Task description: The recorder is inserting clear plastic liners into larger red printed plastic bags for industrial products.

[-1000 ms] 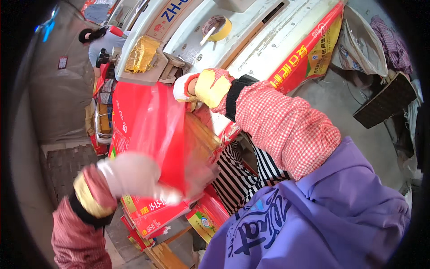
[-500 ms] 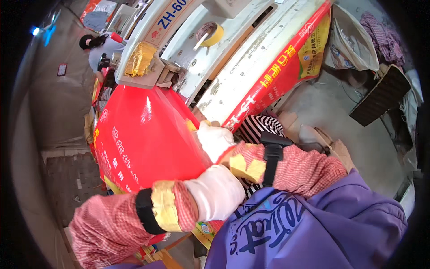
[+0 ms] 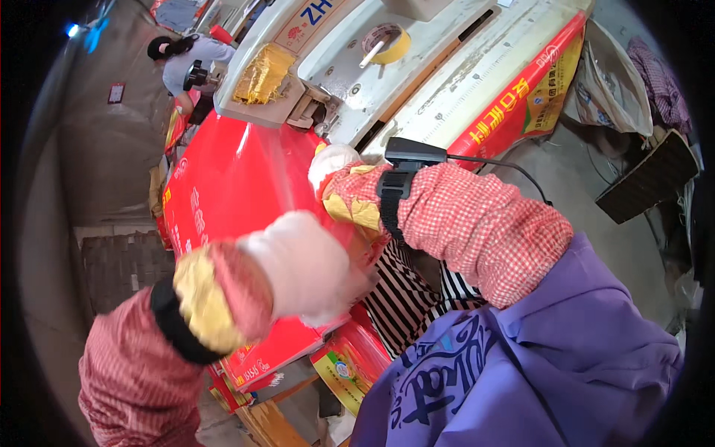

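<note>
While our gloved left hand (image 3: pixel 298 268) grips the red sheet's (image 3: pixel 231 186) near edge, fingers closed on it, our right hand (image 3: pixel 335 167) presses its two-o'clock corner, grip unclear; sheet lies below the grey machine (image 3: pixel 417 82); tape roll (image 3: pixel 387 43) at twelve.

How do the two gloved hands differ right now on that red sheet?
The left hand lies nearer the camera, on the near part of the red sheet; the right hand is further off, at the sheet's far right edge by the machine. The right wrist carries a black strap with a small black device; the left shows only a dark cuff. Both wear white gloves, yellow tape and red checked sleeves.
</note>
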Motion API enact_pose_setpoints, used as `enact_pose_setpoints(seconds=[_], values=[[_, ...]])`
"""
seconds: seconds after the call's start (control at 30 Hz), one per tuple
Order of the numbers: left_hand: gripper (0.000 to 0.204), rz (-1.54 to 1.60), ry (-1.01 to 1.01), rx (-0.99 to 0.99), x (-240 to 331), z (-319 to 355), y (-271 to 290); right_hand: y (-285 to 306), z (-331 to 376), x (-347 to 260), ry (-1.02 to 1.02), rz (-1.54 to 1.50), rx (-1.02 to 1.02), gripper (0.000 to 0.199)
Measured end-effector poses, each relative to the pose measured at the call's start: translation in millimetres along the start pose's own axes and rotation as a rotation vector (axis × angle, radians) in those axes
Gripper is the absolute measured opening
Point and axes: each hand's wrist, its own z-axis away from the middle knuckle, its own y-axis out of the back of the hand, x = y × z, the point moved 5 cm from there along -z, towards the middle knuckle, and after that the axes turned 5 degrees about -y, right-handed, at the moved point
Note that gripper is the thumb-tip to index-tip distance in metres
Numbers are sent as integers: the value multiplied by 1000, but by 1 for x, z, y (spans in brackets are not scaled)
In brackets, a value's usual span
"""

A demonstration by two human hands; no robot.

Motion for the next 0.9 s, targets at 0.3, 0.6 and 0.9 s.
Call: enact_pose_setpoints(seconds=[0.3,0.6,0.9], values=[[24,-240,20,-381,21,35,-36,12,13,14,1269,-621,-32,19],[38,-185,105,94,-34,-14,21,-27,28,82,733,-518,622,18],[24,-591,197,-46,-54,70,-23,-21,20,53,1476,-1646,-267,28]])
